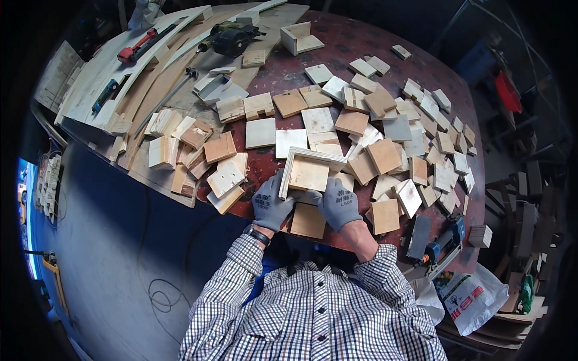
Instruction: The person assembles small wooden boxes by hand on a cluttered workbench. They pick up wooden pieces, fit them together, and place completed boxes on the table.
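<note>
Both gloved hands are gripping the wooden corner piece [309,175]: the left hand [271,203] is closing around its left side, the right hand [339,204] is holding its near right corner, thumb lying along the near edge. Fingers underneath are hiding, can't tell their exact placement. Piece is sitting at the near middle of the worktop [435,67], in front of the person; its upright strips are running along the left and far sides, so the low near side is facing the person, probably leaving the inside easy to see. Two-sided grip is likely keeping the parts square and steady. A square wooden block [308,221] is lying just nearer, between the wrists. Loose wooden squares [385,155] are spreading right and far, probably for easy reach; wooden blocks [162,151] are piling up at left. Blue nail gun [444,248] is resting near right, seemingly handy for the right hand. Similar corner assembly [301,40] is standing at the far side, apart from the main scatter.
</note>
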The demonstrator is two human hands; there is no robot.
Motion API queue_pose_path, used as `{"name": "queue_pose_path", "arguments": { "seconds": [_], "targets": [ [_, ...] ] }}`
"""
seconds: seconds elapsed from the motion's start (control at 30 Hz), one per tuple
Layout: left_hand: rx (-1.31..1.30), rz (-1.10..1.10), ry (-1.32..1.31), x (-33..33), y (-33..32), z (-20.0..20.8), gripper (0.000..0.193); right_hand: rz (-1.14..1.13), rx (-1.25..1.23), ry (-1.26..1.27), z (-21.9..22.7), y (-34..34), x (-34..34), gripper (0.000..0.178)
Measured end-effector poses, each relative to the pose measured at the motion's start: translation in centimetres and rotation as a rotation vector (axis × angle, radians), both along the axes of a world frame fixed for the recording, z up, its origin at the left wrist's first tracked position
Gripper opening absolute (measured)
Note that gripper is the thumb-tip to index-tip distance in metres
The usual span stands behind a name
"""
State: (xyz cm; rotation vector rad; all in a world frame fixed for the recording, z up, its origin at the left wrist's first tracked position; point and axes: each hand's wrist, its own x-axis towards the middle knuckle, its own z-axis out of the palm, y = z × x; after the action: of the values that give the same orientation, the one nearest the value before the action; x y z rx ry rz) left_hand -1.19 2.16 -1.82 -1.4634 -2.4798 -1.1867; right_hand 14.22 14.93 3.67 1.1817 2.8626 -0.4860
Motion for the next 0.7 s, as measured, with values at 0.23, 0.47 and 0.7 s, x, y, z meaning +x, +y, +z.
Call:
{"name": "queue_pose_path", "arguments": {
  "seconds": [0.23, 0.47, 0.7],
  "targets": [
    [0.037, -0.054, -0.034, -0.2, -0.1, 0.6, 0.071, 0.008, 0.007, 0.009, 0.7, -0.4, 0.1, 0.062],
    [0.02, -0.018, -0.009, 0.0, 0.2, 0.2, 0.068, -0.019, 0.042, 0.017, -0.6, -0.4, 0.4, 0.057],
    [0.011, -0.048, -0.027, -0.2, 0.1, 0.2, 0.071, -0.033, 0.032, 0.009, 0.2, -0.6, 0.1, 0.058]
  ]
}}
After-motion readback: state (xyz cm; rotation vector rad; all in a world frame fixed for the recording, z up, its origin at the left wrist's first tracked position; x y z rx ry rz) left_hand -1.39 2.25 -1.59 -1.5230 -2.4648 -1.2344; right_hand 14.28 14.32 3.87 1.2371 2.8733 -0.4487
